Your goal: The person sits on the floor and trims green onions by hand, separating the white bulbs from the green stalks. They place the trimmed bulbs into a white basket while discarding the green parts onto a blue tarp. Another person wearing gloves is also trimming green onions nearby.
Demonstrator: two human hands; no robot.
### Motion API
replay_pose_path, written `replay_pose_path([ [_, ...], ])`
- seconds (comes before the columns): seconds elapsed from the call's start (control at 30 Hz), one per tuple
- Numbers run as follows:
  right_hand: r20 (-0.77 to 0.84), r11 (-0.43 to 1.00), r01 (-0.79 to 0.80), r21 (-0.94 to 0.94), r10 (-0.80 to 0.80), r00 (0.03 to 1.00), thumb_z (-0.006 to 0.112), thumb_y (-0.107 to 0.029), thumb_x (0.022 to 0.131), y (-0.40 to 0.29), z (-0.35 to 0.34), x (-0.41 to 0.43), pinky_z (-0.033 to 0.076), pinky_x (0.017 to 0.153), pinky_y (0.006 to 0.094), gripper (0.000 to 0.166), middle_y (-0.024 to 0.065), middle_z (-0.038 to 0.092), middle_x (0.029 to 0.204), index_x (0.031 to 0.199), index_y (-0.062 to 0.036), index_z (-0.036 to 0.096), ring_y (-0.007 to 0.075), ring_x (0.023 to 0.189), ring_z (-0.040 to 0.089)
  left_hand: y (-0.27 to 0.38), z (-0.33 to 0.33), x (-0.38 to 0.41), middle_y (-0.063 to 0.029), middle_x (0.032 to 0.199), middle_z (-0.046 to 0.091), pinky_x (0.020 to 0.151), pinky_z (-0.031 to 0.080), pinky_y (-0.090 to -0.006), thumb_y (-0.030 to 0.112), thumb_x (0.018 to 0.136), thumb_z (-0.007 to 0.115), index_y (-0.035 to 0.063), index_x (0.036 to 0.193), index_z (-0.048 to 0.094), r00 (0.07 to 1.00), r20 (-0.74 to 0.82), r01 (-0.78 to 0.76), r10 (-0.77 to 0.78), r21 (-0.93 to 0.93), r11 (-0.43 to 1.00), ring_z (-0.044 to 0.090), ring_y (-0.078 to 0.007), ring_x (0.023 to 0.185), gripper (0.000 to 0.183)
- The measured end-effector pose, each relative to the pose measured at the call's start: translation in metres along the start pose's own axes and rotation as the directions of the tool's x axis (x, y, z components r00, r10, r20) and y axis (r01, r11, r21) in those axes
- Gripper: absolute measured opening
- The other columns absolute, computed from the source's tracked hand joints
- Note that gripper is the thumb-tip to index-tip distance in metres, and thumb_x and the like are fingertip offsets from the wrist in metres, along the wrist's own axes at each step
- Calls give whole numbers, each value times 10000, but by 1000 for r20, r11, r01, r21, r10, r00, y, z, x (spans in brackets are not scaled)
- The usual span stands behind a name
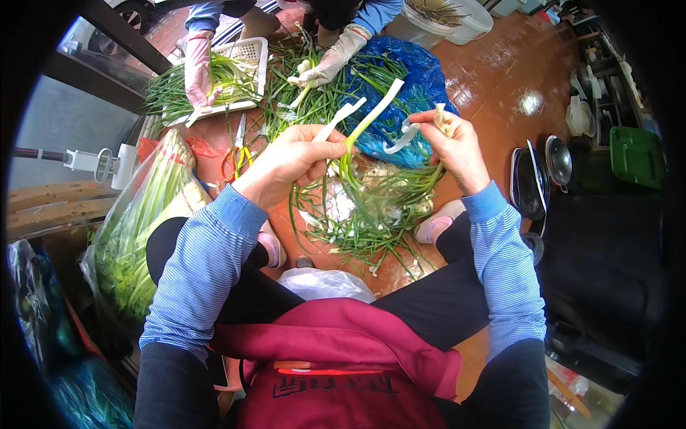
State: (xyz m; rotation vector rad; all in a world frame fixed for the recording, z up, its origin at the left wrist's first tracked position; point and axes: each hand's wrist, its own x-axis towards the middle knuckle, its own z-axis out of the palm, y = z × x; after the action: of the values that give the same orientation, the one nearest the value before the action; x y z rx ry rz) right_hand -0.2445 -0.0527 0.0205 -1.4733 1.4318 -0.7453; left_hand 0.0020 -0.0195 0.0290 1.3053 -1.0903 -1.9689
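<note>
My left hand [300, 155] pinches a green onion [370, 115] just below its white stalk, and a second white stalk [343, 113] sticks up between the fingers. The onion's green leaves bend down and across to the right. My right hand [453, 142] grips pale peeled strips [404, 138], and green leaf ends [429, 179] emerge beneath its fingers. Under both hands, a pile of green trimmings and white skins [353, 230] lies on the floor between my feet. Beyond it, unbound green onions [292, 107] spread beside a blue plastic bag [412, 69].
Opposite, a person's gloved hands [332, 59] handle green onions near a white basket [260, 64]. Scissors [236, 155] with orange and yellow handles lie left of the pile. Bagged celery [139, 225] leans at my left. White buckets [423, 24] stand at the back; pan lids [557, 161] are at right.
</note>
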Motion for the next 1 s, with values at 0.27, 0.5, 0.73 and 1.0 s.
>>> replay_pose_path([
  [0.27,196,994,83,73,-96,976,582,-77,802,-8,33,-5,424,573,210,258,-23,545,713,1058,-48,591,48,618,469,-10,0,12,29,545,454,359,252,-176,203,800,566,23,885,571,997,-77,-30,30,-7,1000,372,-29,427,199],
  [0.5,213,953,-8,302,-60,975,611,-85,782,-15,59,-8,430,554,200,144,13,605,737,892,8,600,40,632,524,-11,5,13,17,591,475,369,307,-196,200,785,572,14,875,573,987,-148,-52,55,27,998,403,-44,449,207],
  [0.73,108,980,-30,198,9,994,611,-112,772,-21,62,-8,420,542,202,125,-5,586,690,835,-4,602,47,610,512,-7,8,8,34,542,452,362,222,-181,169,819,556,13,882,577,979,-188,-72,75,26,997,342,-25,411,170],
  [1.0,-140,967,61,249,-26,990,591,-115,795,-17,24,1,351,406,171,130,-46,491,639,907,-49,591,23,478,428,-7,0,6,36,528,434,360,215,-185,177,822,551,31,878,565,984,-171,-43,45,19,999,331,-30,403,157],
])
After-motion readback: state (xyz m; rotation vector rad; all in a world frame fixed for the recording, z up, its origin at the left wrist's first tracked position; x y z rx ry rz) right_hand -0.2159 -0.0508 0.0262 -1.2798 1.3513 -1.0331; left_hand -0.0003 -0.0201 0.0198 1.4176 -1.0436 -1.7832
